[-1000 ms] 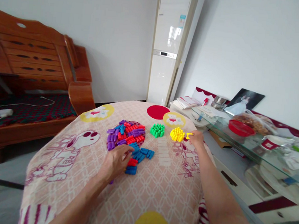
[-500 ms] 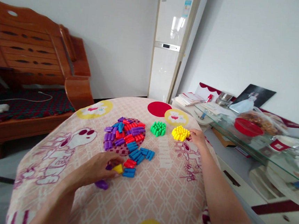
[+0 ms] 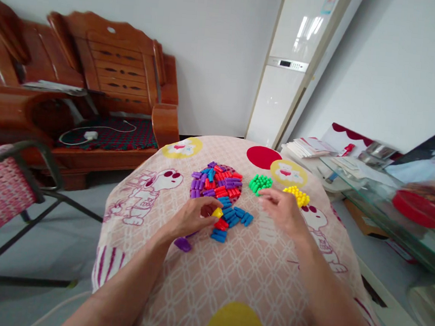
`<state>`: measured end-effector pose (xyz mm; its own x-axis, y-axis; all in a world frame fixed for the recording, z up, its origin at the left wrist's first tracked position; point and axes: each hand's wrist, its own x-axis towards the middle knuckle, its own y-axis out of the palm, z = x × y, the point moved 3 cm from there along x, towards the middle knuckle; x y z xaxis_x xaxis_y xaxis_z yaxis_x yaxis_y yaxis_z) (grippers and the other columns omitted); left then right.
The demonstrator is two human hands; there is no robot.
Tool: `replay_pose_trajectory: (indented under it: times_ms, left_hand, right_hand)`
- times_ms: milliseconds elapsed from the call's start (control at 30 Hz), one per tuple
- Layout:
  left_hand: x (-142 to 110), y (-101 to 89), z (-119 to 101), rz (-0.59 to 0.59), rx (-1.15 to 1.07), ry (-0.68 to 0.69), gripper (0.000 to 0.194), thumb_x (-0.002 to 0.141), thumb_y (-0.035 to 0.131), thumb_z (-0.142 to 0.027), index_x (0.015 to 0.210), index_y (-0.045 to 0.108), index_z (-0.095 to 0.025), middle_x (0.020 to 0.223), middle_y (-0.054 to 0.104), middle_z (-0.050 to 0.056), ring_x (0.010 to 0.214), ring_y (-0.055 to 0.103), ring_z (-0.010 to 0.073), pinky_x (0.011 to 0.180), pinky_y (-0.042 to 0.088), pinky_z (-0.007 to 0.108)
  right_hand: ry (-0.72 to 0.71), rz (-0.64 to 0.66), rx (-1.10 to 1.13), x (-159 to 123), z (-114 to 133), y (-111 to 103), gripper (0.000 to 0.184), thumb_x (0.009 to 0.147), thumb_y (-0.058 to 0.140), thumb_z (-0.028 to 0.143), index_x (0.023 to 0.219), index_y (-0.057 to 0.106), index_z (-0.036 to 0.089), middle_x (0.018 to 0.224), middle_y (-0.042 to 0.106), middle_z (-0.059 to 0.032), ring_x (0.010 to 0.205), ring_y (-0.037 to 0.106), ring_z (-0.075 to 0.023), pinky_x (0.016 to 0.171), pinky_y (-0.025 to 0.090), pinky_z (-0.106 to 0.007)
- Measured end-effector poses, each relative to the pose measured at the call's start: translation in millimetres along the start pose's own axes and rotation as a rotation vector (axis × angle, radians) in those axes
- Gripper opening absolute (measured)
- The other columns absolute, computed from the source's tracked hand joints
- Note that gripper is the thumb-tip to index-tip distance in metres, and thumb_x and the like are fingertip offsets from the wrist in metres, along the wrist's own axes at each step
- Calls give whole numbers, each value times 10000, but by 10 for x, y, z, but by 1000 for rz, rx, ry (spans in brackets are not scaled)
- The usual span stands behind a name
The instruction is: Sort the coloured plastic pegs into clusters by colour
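Observation:
My left hand (image 3: 193, 215) is closed around a small yellow plastic piece (image 3: 217, 212), which shows at its fingertips. Beneath that wrist lies a purple plastic object (image 3: 183, 244), partly covered. Just beyond the fingers are paired red pieces (image 3: 221, 225) and blue pieces (image 3: 218, 235). My right hand (image 3: 280, 207) hovers between the green pegs (image 3: 260, 184) and the yellow pegs (image 3: 297, 196), fingers bent and slightly apart, with nothing visible in them. More blue pieces (image 3: 231, 216) lie between the hands, and a pile of purple pieces (image 3: 197, 183) and red pieces (image 3: 220, 191) is behind.
A patterned cloth covers the round table (image 3: 198, 293). A glass-topped cabinet (image 3: 392, 214) with a red bowl (image 3: 423, 207) stands at right. Behind are a wooden sofa (image 3: 122, 78) and a tall white air conditioner (image 3: 284, 93); a metal-framed chair (image 3: 20, 191) is at left.
My right hand has come away from the yellow pegs, moving left and nearer to my left hand. My left hand keeps the yellow piece. The view has turned left.

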<state>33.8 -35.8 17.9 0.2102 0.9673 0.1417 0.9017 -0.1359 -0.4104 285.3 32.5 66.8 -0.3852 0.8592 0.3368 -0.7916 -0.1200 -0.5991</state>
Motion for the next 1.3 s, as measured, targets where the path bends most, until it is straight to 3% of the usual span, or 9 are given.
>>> replay_pose_trajectory:
  times_ms: [67,167,400,533,633,767,867,1033,1300]
  left_hand:
    - [11,95,-18,-6,-253,-21,370,784,707,-350,1086,627,-152,894,688,47,779,661,169,701,527,273]
    - [21,225,-58,20,-505,-33,364,773,749,-369,1017,611,-137,873,683,46,747,657,147,652,512,233]
    - [31,292,2,-4,-631,-183,398,757,781,-427,954,592,-136,828,713,56,706,694,155,659,555,252]
    - [35,292,19,18,-544,-211,412,758,771,-461,934,591,-135,803,716,62,717,722,191,656,573,274]
    - [34,246,4,-10,-481,-192,439,766,753,-483,995,600,-142,818,717,54,733,730,207,668,586,299]
    - [31,187,-8,-46,-389,-179,446,775,720,-523,984,618,-143,792,714,54,725,725,212,656,586,307]
    - [36,201,-10,-34,-380,-193,458,751,731,-540,961,624,-148,788,715,50,709,725,214,635,584,305]
    - [40,214,-27,-35,-374,-184,457,747,732,-542,961,627,-151,771,714,46,708,728,220,627,579,299]
    - [36,183,16,-65,-368,-156,439,785,710,-511,1005,621,-142,758,704,42,681,712,198,628,574,289]
  right_hand:
    - [-90,184,31,-98,221,357,345,805,688,297,1128,720,180,851,745,-49,684,682,-163,649,549,-271]
    - [-245,236,-29,-231,376,701,516,776,751,248,1279,646,213,1101,729,-94,911,699,-210,792,553,-314]
    - [-254,122,-9,-307,360,793,401,867,573,155,1262,630,187,1038,731,-84,884,681,-183,791,523,-284]
    - [-96,35,82,-215,325,574,349,863,548,216,1198,644,203,783,692,-1,677,636,-135,631,499,-224]
    - [13,-100,83,-98,132,167,372,820,562,256,1182,637,212,683,649,29,591,609,-133,565,494,-222]
    - [203,-361,14,-37,-431,-578,421,754,573,279,1144,679,158,802,731,-37,642,678,-178,574,542,-261]
    - [391,-426,-109,-103,-890,-945,442,715,562,238,1112,717,120,848,759,-89,634,698,-199,574,556,-274]
    - [668,-389,-168,-242,-1307,-1019,355,683,571,196,984,738,109,613,703,-55,468,645,-199,416,489,-254]
    - [589,-327,-357,-189,-1507,-974,214,733,551,224,695,745,141,453,616,-26,478,634,-168,469,468,-210]
